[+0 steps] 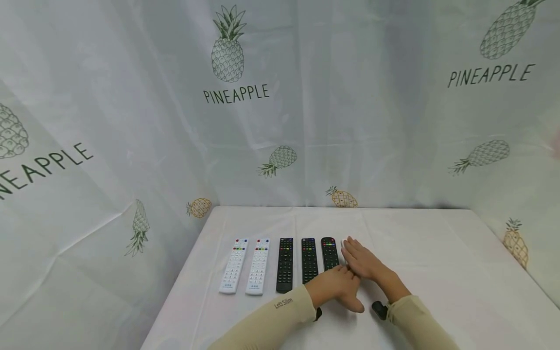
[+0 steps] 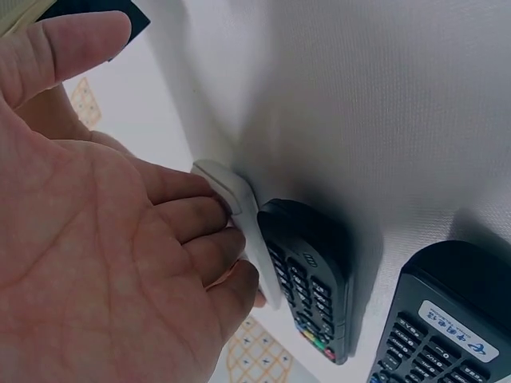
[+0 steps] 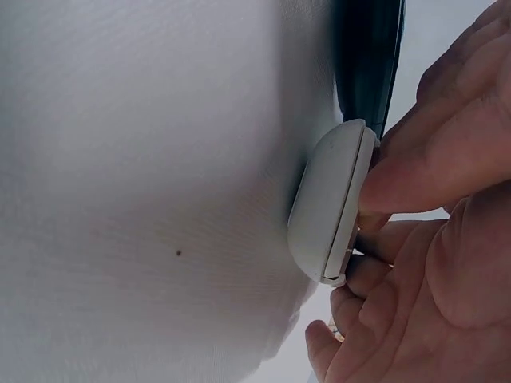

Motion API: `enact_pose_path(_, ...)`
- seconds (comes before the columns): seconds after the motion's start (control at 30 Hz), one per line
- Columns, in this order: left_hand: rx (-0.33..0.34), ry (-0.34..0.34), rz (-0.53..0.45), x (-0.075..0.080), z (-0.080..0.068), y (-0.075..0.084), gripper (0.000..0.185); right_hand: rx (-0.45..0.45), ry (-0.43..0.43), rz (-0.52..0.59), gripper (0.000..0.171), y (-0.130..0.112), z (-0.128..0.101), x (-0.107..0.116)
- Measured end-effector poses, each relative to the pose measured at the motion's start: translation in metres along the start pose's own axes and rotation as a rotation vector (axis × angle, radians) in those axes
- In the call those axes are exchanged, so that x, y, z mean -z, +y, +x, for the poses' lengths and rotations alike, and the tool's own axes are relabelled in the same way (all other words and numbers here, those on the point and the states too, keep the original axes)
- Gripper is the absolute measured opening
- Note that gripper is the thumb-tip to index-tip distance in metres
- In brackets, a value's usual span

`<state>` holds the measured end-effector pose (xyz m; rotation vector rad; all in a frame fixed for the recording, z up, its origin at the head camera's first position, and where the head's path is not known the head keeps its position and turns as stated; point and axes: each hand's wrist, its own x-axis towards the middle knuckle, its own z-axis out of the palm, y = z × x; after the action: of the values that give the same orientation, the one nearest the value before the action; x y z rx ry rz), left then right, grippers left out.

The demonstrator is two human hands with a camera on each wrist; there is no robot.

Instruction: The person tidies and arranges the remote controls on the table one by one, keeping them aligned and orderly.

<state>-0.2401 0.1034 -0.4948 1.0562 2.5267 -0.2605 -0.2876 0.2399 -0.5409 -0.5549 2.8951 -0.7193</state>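
Observation:
A white remote control (image 3: 323, 203) lies on the cloth at the right end of a row, mostly hidden under the hands in the head view. My left hand (image 1: 338, 287) reaches across, its fingertips touching this remote's near end in the left wrist view. Over the same remote, my right hand (image 1: 364, 261) stretches its fingers away from me, and its thumb touches the top face near the end. The hands overlap at the fingers and thumb. Directly to the left sits a rounded black remote (image 1: 330, 250), partly covered by the left hand.
Further left in the row lie two black remotes (image 1: 285, 265) and two white remotes (image 1: 234, 266), side by side. White cloth covers the table (image 1: 437, 262). A pineapple-print curtain (image 1: 350, 121) hangs behind it. Small black wrist devices (image 1: 379, 309) show near both sleeves.

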Motion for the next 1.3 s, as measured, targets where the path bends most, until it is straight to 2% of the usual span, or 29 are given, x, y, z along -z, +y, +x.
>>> enact_pose_path(0.23, 0.001, 0.005, 0.005, -0.001, -0.001, -0.002, 0.084, -0.011, 0.021, 0.003, 0.062, -0.001, 0.002, -0.002)
enact_pose_path(0.57, 0.007, -0.015, 0.044, 0.0, -0.004, -0.002, 0.098, -0.058, 0.007, 0.005, 0.061, -0.003, 0.005, -0.005)
enact_pose_path(0.97, 0.023, -0.005, 0.062, -0.004, -0.003, 0.001, 0.094, -0.075, 0.0, 0.025, 0.063, -0.002, 0.004, -0.006)
enact_pose_path(1.17, 0.022, -0.018, 0.057, -0.011, 0.006, 0.0, 0.101, -0.076, -0.005, 0.026, 0.063, -0.003, 0.003, -0.004)
enact_pose_path(1.3, 0.04, -0.018, 0.083, -0.024, 0.023, -0.001, 0.105, -0.074, 0.001, 0.026, 0.062, -0.003, 0.002, -0.006)
